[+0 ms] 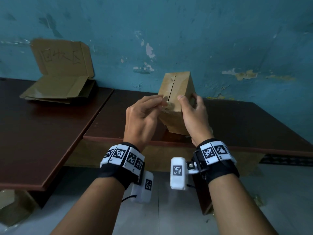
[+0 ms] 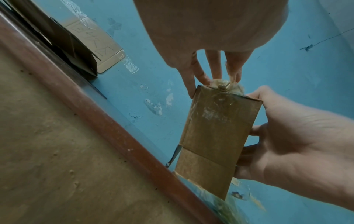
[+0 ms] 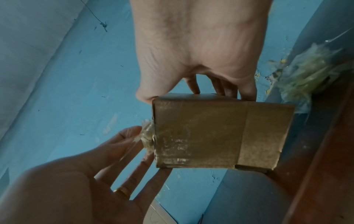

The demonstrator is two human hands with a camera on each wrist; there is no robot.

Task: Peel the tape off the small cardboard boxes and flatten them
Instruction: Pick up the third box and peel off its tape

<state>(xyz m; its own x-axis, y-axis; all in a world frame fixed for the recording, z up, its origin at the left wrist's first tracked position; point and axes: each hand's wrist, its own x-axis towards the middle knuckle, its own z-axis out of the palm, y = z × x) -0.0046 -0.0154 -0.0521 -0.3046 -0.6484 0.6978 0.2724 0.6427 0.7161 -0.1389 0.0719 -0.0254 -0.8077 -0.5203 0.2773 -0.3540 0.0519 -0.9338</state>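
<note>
A small brown cardboard box (image 1: 176,89) is held tilted above the dark table, its taped seam facing me. My right hand (image 1: 188,97) grips it, thumb on the near face and fingers round the far side. My left hand (image 1: 163,102) pinches a crumpled wad of clear tape (image 1: 167,104) at the near end of the seam. In the left wrist view the tape wad (image 2: 226,85) bunches at the top edge of the box (image 2: 218,136). Glossy tape still covers much of the box (image 3: 201,133) in the right wrist view, with the wad (image 3: 147,136) at its left edge.
Flattened cardboard (image 1: 57,91) lies at the back left under an upright cardboard sheet (image 1: 62,60) with handwriting. Two dark wooden tabletops (image 1: 42,133) stand against the blue wall (image 1: 220,39). A heap of peeled tape (image 3: 306,75) sits by the wall on the right.
</note>
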